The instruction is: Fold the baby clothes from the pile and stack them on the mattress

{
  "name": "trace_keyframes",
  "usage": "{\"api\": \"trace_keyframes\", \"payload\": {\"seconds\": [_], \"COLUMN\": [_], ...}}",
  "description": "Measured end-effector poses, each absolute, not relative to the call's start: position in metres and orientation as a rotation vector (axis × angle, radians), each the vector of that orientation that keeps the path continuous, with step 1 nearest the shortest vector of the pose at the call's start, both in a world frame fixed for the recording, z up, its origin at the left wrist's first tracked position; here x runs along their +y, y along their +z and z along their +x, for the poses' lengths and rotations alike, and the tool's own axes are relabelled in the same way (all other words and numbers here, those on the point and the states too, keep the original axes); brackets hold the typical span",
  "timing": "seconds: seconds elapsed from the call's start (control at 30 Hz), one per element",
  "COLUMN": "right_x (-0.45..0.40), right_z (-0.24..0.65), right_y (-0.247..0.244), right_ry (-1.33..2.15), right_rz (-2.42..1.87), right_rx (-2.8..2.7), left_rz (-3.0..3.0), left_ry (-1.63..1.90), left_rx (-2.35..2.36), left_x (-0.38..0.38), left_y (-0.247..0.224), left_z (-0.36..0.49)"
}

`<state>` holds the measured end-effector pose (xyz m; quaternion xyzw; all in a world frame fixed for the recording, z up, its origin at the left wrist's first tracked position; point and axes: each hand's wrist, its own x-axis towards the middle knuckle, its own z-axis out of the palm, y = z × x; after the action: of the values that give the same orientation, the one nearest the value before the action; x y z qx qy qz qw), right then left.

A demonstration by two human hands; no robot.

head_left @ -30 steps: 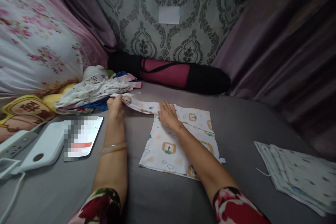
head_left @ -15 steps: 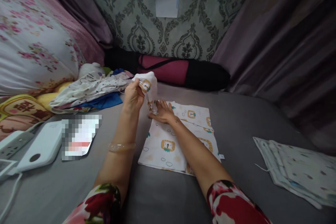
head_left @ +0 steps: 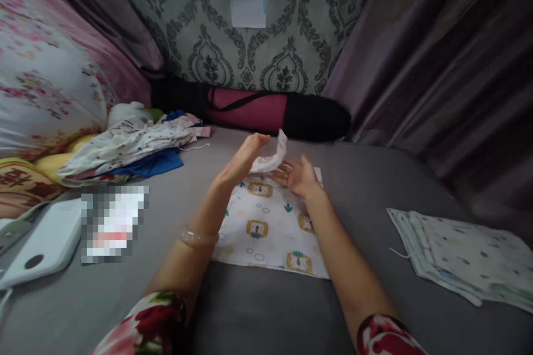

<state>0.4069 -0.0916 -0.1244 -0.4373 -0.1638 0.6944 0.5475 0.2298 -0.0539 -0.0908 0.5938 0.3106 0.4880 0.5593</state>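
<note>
A white garment (head_left: 275,233) printed with yellow lion faces and green leaves lies folded on the grey bed sheet in front of me. At its far end a flap of the cloth (head_left: 268,162) stands raised and curled between my hands. My left hand (head_left: 246,152) is at the left of this flap, fingers together and seemingly gripping its edge; the fingertips are partly hidden. Close to the flap's right side, my right hand (head_left: 296,176) has its fingers spread, over the garment's upper right part. The right forearm covers some of the garment's right side.
A folded pale patterned cloth (head_left: 466,255) lies at the right. On the left are a heap of clothes (head_left: 137,150), a phone with a blurred screen (head_left: 114,224) and a white power bank (head_left: 45,244). A black and maroon long bag (head_left: 250,111) lies along the wall.
My left hand has moved right with the cloth, bringing the flap over the garment. The right hand has lifted from the garment and shifted right, fingers spread. The view has turned slightly right.
</note>
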Motion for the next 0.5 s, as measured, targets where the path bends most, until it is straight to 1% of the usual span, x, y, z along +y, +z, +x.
{"api": "trace_keyframes", "payload": {"seconds": [0.13,0.23,0.33,0.4,0.5], "right_x": [-0.093,-0.092,-0.091,-0.090,-0.088], "right_z": [0.426,0.429,0.426,0.424,0.425], "right_y": [-0.135,-0.140,-0.140,-0.141,-0.140], "right_ry": [1.609,1.603,1.500,1.388,1.243], "right_rz": [-1.012,-1.045,-1.145,-1.232,-1.322], "right_rx": [-0.251,-0.233,-0.220,-0.227,-0.276], "left_rz": [1.738,2.118,2.285,2.327,2.386], "left_ry": [1.031,0.674,0.291,0.193,0.173], "left_rx": [1.032,1.278,1.410,1.441,1.392], "left_x": [-0.044,-0.035,-0.033,-0.034,-0.037], "left_y": [-0.091,-0.097,-0.105,-0.110,-0.114], "left_z": [0.195,0.170,0.164,0.167,0.174]}}
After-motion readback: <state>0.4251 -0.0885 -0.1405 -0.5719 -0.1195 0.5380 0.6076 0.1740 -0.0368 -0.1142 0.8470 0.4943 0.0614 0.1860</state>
